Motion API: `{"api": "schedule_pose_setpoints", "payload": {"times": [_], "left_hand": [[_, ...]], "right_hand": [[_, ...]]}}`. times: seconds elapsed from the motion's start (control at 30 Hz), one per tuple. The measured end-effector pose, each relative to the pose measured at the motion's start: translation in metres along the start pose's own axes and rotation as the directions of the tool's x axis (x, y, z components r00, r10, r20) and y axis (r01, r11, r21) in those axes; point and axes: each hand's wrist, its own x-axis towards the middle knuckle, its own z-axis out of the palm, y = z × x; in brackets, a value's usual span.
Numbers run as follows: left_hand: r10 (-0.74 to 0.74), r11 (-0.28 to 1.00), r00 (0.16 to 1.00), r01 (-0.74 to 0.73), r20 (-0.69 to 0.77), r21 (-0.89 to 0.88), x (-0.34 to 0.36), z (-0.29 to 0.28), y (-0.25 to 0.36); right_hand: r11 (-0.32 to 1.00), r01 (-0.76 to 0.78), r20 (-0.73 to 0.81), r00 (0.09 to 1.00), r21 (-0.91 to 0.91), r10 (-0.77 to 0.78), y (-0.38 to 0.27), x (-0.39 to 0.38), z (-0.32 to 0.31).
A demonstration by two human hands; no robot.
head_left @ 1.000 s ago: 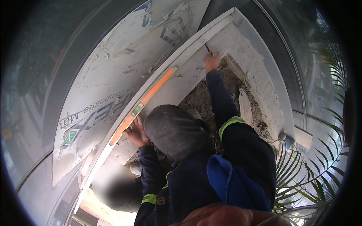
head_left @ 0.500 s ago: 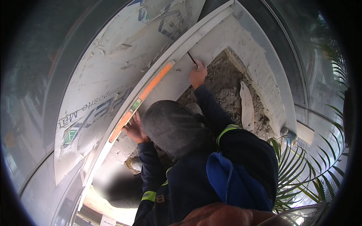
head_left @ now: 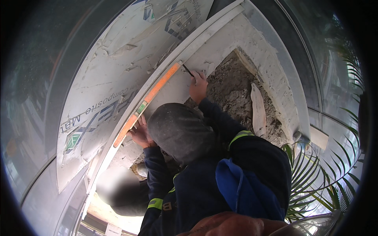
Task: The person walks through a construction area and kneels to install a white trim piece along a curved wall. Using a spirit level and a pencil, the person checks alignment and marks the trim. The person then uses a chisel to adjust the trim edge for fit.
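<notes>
My left hand (head_left: 142, 134) is at the lower half of an orange spirit level (head_left: 161, 83) with a green section in its middle. Thumb and fingertips press along its edge, keeping it against the long white edge strip (head_left: 204, 33). In my right hand (head_left: 199, 87) is a thin dark pencil-like stick (head_left: 188, 70), pinched between the fingers. Its tip reaches the upper end of the level. Below that strip lies a pale, plaster-smeared board (head_left: 220, 41). My dark, dusty knee (head_left: 179, 131) hides part of the space between my arms.
A printed white panel (head_left: 118, 63) smeared with plaster stands beyond the strip. Rough grey mortar or soil (head_left: 232, 90) fills an angular opening, with a pale flat piece (head_left: 258, 110) lying on it. Palm leaves (head_left: 315, 185) spread at lower right. Glossy dark panels (head_left: 311, 74) rise along the right.
My right hand has moved left and slightly down with the pencil-like stick, bringing its tip to the level's upper end. My left hand and the level stay in place.
</notes>
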Motion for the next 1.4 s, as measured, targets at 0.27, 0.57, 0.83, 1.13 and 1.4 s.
{"api": "schedule_pose_setpoints", "payload": {"times": [0.27, 0.57, 0.83, 1.13, 1.4], "left_hand": [[0.004, 1.0, 1.0, -0.004, 0.018, 0.008, 0.0, 0.0, 0.001], [-0.012, 1.0, 1.0, 0.012, 0.022, -0.022, 0.001, -0.003, 0.001], [0.017, 1.0, 0.999, -0.016, -0.03, 0.02, -0.002, 0.004, -0.001], [0.006, 0.999, 0.997, -0.011, -0.079, -0.053, -0.001, 0.01, -0.002], [-0.001, 0.997, 0.999, -0.002, -0.037, -0.072, -0.002, 0.01, -0.003]], "right_hand": [[0.999, 0.034, 0.083, 0.996, -0.034, -0.031, -0.007, -0.024, 0.005], [0.977, 0.153, 0.057, 0.988, -0.149, -0.146, -0.013, -0.021, 0.01], [0.96, 0.258, 0.099, 0.964, -0.109, -0.247, -0.02, 0.006, 0.028], [0.99, 0.09, -0.049, 0.995, 0.104, -0.086, -0.007, 0.025, 0.034], [0.993, 0.091, -0.002, 0.996, 0.072, -0.091, -0.018, 0.018, 0.036]]}}
